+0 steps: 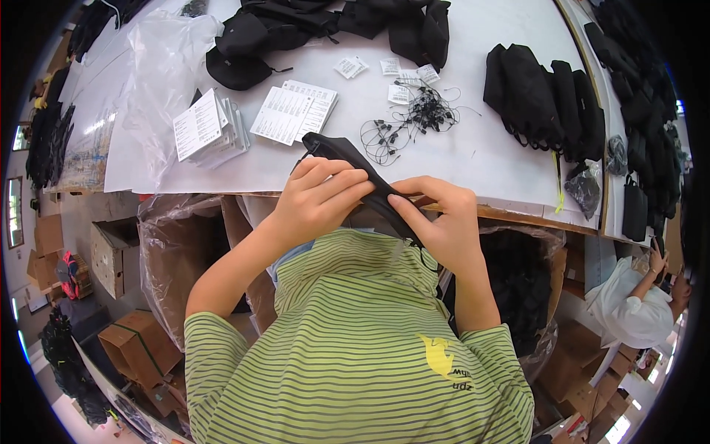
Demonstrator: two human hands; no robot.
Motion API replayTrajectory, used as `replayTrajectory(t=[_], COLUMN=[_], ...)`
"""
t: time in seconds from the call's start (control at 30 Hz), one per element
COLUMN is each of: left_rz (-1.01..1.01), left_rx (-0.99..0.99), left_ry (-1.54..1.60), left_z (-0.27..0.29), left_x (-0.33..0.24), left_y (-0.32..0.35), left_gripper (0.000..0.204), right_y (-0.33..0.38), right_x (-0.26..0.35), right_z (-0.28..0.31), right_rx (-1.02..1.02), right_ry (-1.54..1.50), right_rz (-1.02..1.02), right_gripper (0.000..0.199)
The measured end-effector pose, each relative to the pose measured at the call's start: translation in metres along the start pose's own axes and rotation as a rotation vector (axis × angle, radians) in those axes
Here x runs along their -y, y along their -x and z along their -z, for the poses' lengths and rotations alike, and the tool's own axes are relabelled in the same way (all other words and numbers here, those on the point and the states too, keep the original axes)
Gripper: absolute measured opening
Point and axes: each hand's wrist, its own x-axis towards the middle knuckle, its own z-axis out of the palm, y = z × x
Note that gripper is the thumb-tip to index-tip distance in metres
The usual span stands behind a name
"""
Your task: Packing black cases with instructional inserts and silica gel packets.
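Observation:
Between my two hands, just in front of the table's near edge, I hold a long, narrow black fabric pouch (pixel 355 157) at a slant. My left hand (pixel 325 191) has its fingers curled over the upper middle of the pouch. With thumb and fingers, my right hand (pixel 441 214) pinches its lower right part. Beyond the pouch lie printed white cards (pixel 296 111) in a fanned pile, and a second card stack (pixel 211 132) is to their left. A tangle of black tag strings (pixel 421 115) lies to the right of the cards, beside small white labels (pixel 399 92).
Black bags (pixel 251 44) are heaped at the table's far side, with more black pouches (pixel 543 100) at the right. A clear plastic bag (pixel 166 74) lies at the left. Plastic-lined cartons (pixel 174 251) stand under the edge. At the far right is another person (pixel 632 300).

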Motion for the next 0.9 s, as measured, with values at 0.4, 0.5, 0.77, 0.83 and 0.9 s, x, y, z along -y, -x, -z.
replayTrajectory(t=[0.4, 0.5, 0.77, 0.83, 0.9], left_rz=[-0.034, 0.069, 0.544, 0.565, 0.584], left_rx=[0.035, 0.185, 0.737, 0.764, 0.809], left_ry=[0.05, 0.144, 0.266, 0.283, 0.297], left_z=[-0.002, -0.005, -0.015, -0.016, -0.019], left_x=[0.004, 0.012, 0.014, 0.02, 0.026], left_y=[0.006, 0.004, 0.003, 0.0, -0.005], left_gripper=[0.032, 0.037, 0.061, 0.064, 0.064], right_y=[-0.026, -0.043, -0.002, 0.029, 0.053], right_x=[-0.014, -0.028, -0.094, -0.096, -0.092], right_z=[-0.006, -0.014, 0.007, 0.005, -0.008], right_rx=[0.023, 0.013, -0.07, -0.065, -0.022], right_ry=[-0.013, -0.057, -0.171, -0.074, 0.092], right_rz=[0.05, 0.046, -0.13, -0.2, -0.209], right_gripper=[0.014, 0.013, 0.052, 0.061, 0.065])
